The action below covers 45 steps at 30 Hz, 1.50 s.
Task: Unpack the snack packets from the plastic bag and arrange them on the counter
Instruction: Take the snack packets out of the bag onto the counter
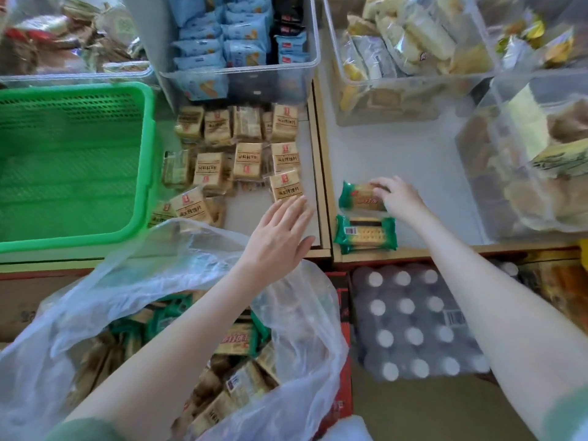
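plastic bag (pixel 143 259) nearest | left grip (pixel 280 233) flat, empty, beside tan packet (pixel 286 186) | right grip (pixel 399 198) holds green packet (pixel 358 197)

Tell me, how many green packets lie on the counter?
2. The far packet is held by the right hand; the near packet lies just before it, at the edge of the counter. More green ones sit in the bag, partly hidden.

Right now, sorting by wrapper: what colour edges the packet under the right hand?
Green, on the packet; head view.
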Each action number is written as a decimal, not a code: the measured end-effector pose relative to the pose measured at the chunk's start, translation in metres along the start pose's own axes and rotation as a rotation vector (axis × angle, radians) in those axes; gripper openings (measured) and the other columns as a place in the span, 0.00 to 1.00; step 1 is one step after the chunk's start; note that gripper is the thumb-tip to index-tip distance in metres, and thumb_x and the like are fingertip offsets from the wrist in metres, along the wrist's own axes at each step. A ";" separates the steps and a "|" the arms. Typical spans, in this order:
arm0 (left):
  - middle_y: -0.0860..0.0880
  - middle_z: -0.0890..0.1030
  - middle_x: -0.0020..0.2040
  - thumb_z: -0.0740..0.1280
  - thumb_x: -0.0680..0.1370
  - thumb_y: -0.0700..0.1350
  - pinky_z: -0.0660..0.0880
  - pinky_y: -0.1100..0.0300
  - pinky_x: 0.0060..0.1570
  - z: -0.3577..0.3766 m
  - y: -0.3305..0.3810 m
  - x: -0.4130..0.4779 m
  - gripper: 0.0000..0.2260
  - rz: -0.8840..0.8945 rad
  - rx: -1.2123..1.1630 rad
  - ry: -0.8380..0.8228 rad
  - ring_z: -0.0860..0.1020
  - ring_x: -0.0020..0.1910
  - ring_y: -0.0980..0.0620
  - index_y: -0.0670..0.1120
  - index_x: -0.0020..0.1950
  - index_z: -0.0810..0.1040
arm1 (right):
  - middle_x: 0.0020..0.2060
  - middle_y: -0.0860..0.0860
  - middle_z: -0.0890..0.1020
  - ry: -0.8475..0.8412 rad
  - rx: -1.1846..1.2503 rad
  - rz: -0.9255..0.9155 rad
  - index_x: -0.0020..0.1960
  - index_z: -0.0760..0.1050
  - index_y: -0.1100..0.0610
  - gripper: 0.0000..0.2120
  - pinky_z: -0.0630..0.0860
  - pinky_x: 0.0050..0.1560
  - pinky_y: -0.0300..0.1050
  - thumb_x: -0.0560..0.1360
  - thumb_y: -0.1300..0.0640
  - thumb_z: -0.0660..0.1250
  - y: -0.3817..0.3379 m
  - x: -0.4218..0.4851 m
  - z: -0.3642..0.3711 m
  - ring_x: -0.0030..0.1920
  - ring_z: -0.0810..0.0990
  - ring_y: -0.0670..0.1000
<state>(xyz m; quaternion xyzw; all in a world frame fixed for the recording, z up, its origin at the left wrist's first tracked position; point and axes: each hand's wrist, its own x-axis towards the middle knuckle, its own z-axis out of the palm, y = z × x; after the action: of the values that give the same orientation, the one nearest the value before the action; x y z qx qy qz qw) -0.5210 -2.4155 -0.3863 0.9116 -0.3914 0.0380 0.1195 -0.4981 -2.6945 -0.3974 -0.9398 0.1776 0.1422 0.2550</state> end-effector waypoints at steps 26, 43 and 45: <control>0.38 0.75 0.67 0.49 0.84 0.49 0.63 0.49 0.70 -0.045 -0.079 -0.164 0.23 -0.146 -0.005 -0.027 0.73 0.67 0.40 0.36 0.68 0.73 | 0.39 0.52 0.80 -0.131 -0.529 -0.881 0.52 0.79 0.57 0.21 0.73 0.39 0.43 0.61 0.56 0.76 -0.189 -0.231 0.167 0.38 0.78 0.52; 0.38 0.74 0.66 0.53 0.82 0.42 0.65 0.47 0.67 -0.063 -0.036 -0.113 0.18 -0.166 -0.243 0.184 0.69 0.66 0.43 0.37 0.69 0.69 | 0.57 0.44 0.65 -0.103 0.263 -0.564 0.62 0.58 0.42 0.32 0.67 0.54 0.29 0.70 0.59 0.74 -0.144 -0.233 0.060 0.57 0.67 0.40; 0.39 0.73 0.66 0.54 0.82 0.43 0.64 0.49 0.67 -0.061 -0.020 -0.088 0.18 -0.155 -0.262 0.186 0.69 0.65 0.43 0.38 0.69 0.69 | 0.58 0.45 0.65 0.062 0.351 -0.480 0.65 0.59 0.44 0.34 0.66 0.56 0.26 0.69 0.59 0.76 -0.118 -0.223 0.033 0.58 0.69 0.41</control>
<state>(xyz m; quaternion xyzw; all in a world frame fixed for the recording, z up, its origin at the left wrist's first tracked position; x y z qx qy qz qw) -0.5662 -2.3253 -0.3448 0.9082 -0.3091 0.0613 0.2755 -0.6556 -2.5242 -0.2943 -0.9004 -0.0200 0.0161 0.4344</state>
